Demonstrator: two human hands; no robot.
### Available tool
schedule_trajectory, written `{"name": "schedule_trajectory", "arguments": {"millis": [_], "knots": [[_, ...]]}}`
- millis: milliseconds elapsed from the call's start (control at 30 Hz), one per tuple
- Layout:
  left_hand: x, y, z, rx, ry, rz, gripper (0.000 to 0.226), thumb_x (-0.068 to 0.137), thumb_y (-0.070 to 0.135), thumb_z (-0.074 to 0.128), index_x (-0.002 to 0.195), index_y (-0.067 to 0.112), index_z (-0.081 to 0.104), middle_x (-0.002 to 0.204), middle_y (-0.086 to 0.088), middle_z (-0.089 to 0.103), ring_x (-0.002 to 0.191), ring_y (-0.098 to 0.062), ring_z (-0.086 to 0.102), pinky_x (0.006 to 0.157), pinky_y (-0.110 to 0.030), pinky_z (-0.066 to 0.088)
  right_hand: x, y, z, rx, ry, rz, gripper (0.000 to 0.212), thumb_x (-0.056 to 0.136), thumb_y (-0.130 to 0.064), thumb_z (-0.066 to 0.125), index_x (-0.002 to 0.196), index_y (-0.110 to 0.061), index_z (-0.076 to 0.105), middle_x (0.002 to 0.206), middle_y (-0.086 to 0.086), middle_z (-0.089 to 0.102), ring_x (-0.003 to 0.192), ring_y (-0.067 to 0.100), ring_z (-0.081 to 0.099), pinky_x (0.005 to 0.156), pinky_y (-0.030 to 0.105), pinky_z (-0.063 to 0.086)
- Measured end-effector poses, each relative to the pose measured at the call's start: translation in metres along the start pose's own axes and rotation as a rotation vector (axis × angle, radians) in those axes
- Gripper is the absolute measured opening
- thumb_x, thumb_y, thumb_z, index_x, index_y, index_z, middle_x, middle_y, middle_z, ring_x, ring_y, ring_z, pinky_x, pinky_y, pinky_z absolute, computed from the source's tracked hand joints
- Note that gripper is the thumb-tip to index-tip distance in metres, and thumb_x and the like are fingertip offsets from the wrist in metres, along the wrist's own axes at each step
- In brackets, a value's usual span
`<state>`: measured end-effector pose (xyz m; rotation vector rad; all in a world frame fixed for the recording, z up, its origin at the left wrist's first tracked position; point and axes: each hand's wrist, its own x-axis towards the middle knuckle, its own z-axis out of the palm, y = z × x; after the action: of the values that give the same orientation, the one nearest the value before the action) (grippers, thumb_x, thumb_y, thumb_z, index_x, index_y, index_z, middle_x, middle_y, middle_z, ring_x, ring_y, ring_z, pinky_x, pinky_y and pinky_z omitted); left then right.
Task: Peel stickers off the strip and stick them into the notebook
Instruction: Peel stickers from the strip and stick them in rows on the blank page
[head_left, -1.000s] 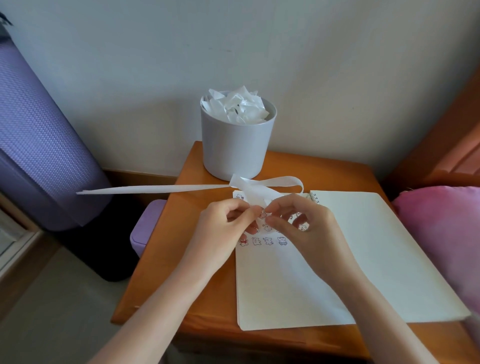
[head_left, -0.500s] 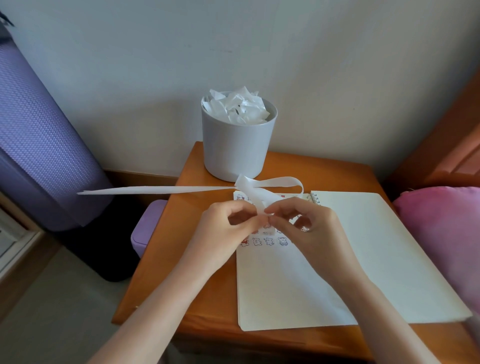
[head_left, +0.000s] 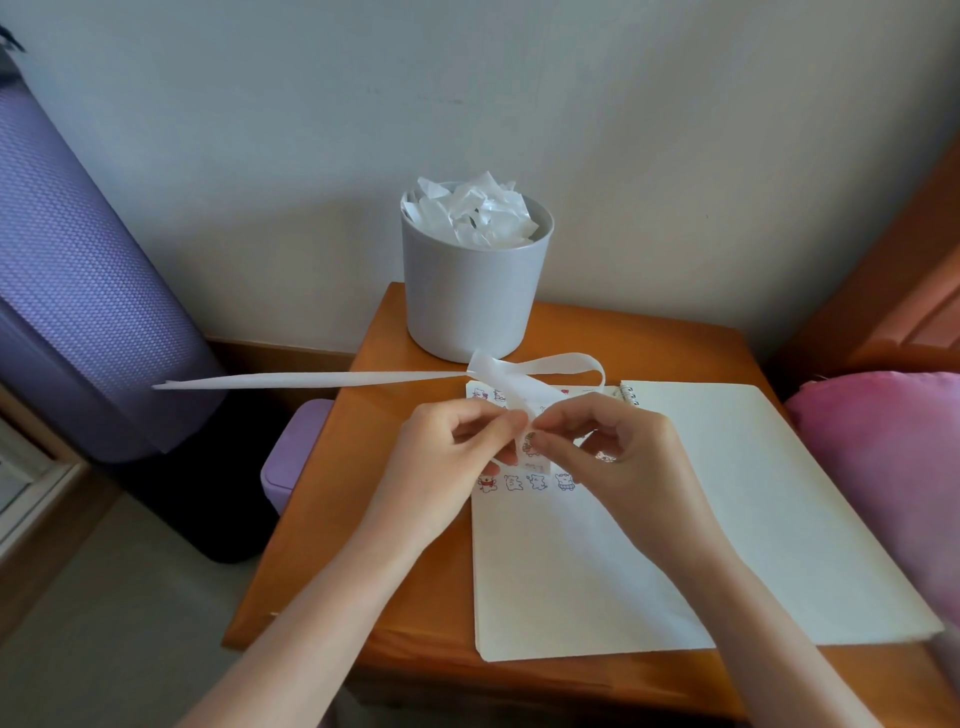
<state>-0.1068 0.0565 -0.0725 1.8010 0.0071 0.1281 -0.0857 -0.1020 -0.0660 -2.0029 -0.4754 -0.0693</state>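
The notebook (head_left: 597, 571) lies open on the wooden surface (head_left: 363, 545), its lower left page bare: most of the sticking looks undone. Above that space sits a row of small stickers (head_left: 527, 482), with a few more near the page's top edge. Over them the left hand (head_left: 447, 457) pinches the strip (head_left: 311, 381), while the right hand (head_left: 618, 457) picks at a sticker on it. The strip's long tail trails left off the surface. Behind stands a bin (head_left: 475, 291) of crumpled paper.

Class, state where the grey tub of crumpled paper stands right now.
In the head view, the grey tub stands at the table's far edge by the wall, behind the notebook.
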Motion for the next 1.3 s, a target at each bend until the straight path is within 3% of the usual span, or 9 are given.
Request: {"name": "schedule_trajectory", "arguments": {"millis": [333, 467, 633, 733, 900, 1033, 1133, 1300], "knots": [[0.001, -0.004, 0.002, 0.053, -0.016, -0.006, 0.018, 0.090, 0.028, 0.057, 0.083, 0.018, 0.071, 0.069, 0.008, 0.068, 0.071, 0.000, 0.066, 0.060, -0.007, 0.049, 0.000, 0.000, -0.002, -0.058, -0.016, 0.023, 0.013, 0.080, -0.014, 0.072, 0.078, -0.027, 0.068, 0.075, -0.018, 0.067, 0.072, 0.008, 0.062, 0.067, 0.024, 0.054], [0.000, -0.004, 0.003, 0.053, 0.009, -0.013, 0.019, 0.089, 0.028, 0.059, 0.080, 0.018, 0.072, 0.065, 0.007, 0.068, 0.069, -0.002, 0.065, 0.060, -0.012, 0.052, 0.000, -0.001, -0.001, -0.106, -0.019, 0.039, 0.013, 0.082, -0.016, 0.071, 0.077, -0.028, 0.066, 0.071, -0.015, 0.064, 0.071, 0.004, 0.057, 0.060, 0.018, 0.048], [0.001, -0.004, 0.005, 0.046, 0.013, -0.038, 0.017, 0.089, 0.029, 0.059, 0.080, 0.020, 0.070, 0.064, 0.009, 0.067, 0.068, -0.001, 0.065, 0.060, -0.014, 0.053, 0.000, 0.000, 0.000, -0.226, -0.013, 0.026, 0.015, 0.084, -0.022, 0.067, 0.076, -0.033, 0.060, 0.086, -0.019, 0.057, 0.080, 0.003, 0.051, 0.065, 0.016, 0.043], [0.001, -0.005, 0.006, 0.033, 0.021, -0.058, 0.017, 0.089, 0.028, 0.059, 0.080, 0.019, 0.070, 0.064, 0.009, 0.067, 0.066, -0.003, 0.066, 0.060, -0.017, 0.053, 0.000, -0.003, -0.007, -0.174, 0.008, 0.010, 0.013, 0.084, -0.021, 0.067, 0.077, -0.030, 0.060, 0.085, -0.018, 0.058, 0.080, 0.004, 0.050, 0.067, 0.014, 0.042], [0.001, -0.008, 0.005, 0.070, 0.035, -0.057, 0.017, 0.090, 0.025, 0.058, 0.079, 0.021, 0.070, 0.069, 0.005, 0.069, 0.067, -0.006, 0.066, 0.058, -0.014, 0.051, 0.001, 0.000, -0.032, -0.098, -0.036, 0.142, 0.006, 0.081, -0.021, 0.071, 0.076, -0.022, 0.068, 0.074, -0.009, 0.069, 0.064, 0.003, 0.054, 0.060, 0.019, 0.041], [0.001, -0.008, 0.005, 0.090, 0.039, -0.059, 0.017, 0.090, 0.021, 0.058, 0.084, 0.015, 0.073, 0.074, 0.002, 0.072, 0.068, -0.005, 0.066, 0.059, -0.014, 0.051, 0.000, 0.011, -0.041, -0.185, -0.118, 0.286, 0.006, 0.079, -0.023, 0.073, 0.074, -0.023, 0.070, 0.072, -0.007, 0.072, 0.064, 0.009, 0.055, 0.058, 0.018, 0.043], [0.001, -0.009, 0.005, 0.113, 0.044, -0.049, 0.017, 0.089, 0.021, 0.058, 0.084, 0.014, 0.073, 0.074, 0.002, 0.072, 0.068, -0.005, 0.066, 0.063, -0.017, 0.052, -0.001, 0.013, -0.038, -0.245, -0.134, 0.308, 0.007, 0.080, -0.023, 0.072, 0.073, -0.024, 0.070, 0.072, -0.005, 0.071, 0.065, 0.012, 0.057, 0.059, 0.019, 0.045], [0.000, -0.010, 0.005, 0.123, 0.038, -0.053, 0.017, 0.089, 0.021, 0.059, 0.083, 0.013, 0.073, 0.072, 0.002, 0.072, 0.066, -0.003, 0.066, 0.061, -0.010, 0.049, 0.000, 0.017, -0.037, -0.290, -0.108, 0.315, 0.009, 0.082, -0.020, 0.071, 0.074, -0.025, 0.069, 0.074, -0.006, 0.068, 0.068, 0.011, 0.057, 0.058, 0.016, 0.042]]}}
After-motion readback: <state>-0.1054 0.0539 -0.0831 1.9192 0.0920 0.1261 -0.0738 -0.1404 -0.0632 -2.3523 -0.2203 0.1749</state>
